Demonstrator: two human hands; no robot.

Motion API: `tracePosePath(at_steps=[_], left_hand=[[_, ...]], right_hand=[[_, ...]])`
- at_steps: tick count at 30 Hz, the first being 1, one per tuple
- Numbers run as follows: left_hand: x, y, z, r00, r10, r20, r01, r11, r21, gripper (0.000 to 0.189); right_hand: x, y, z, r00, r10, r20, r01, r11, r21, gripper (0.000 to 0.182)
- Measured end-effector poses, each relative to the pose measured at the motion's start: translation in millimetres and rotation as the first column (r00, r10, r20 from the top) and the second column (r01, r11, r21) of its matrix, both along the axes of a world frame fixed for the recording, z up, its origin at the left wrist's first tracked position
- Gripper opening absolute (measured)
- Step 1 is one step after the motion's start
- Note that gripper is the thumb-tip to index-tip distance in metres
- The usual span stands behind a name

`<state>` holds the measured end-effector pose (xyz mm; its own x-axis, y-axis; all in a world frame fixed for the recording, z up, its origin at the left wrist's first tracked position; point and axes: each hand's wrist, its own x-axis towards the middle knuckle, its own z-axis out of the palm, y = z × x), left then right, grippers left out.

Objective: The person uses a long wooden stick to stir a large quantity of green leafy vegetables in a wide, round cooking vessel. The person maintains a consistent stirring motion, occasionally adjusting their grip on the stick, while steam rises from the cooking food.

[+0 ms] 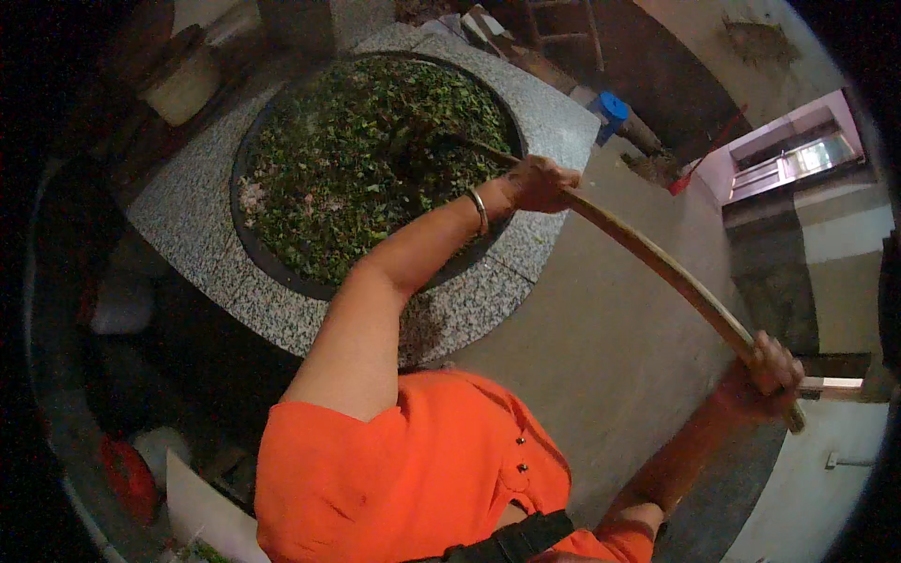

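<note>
In the head view, a large round wok (331, 287) is set into a speckled granite-tiled stove top (486, 310). Chopped leafy greens (338, 141) fill it, with pale pinkish bits (252, 195) along the left side. Across the right rim reaches a long wooden handle (654, 253); its dark far end is sunk among the greens and its shape is hard to make out. My left hand (543, 184), a bangle on its wrist, grips this handle above the wok's rim. Close to the handle's near end, my right hand (771, 366) is closed around it.
Beyond the stove's right corner stand a blue lidded container (611, 109) and a wooden ladder (559, 35). A red long-handled tool (681, 184) rests on the concrete floor (598, 302) near the window wall. At upper left is a cream-coloured tub (184, 88); a red object (130, 478) lies lower left.
</note>
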<state>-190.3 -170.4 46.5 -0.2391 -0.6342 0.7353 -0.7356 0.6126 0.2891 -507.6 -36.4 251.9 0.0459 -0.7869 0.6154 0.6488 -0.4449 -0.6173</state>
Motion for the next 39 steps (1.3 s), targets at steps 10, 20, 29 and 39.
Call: tracePosePath(at_steps=[10,20,29,39], left_hand=[[81,-7,-79,0.953,0.169,-0.25,-0.133,0.979,0.154,0.018],[60,-9,34,0.994,-0.028,-0.101,0.015,0.992,-0.127,0.017],[157,-57,-68,0.937,0.178,-0.302,-0.158,0.983,0.088,0.016],[132,-12,0,0.974,-0.093,-0.208,0.087,0.996,-0.035,0.014]], right_hand=[[153,-45,-23,0.927,0.348,-0.142,-0.365,0.923,-0.119,0.029],[92,-15,77,0.977,0.107,-0.182,-0.142,0.971,-0.191,0.013],[233,-86,1,0.925,0.326,-0.195,-0.351,0.93,-0.111,0.028],[175,-10,51,0.93,0.301,-0.212,-0.348,0.907,-0.239,0.027]])
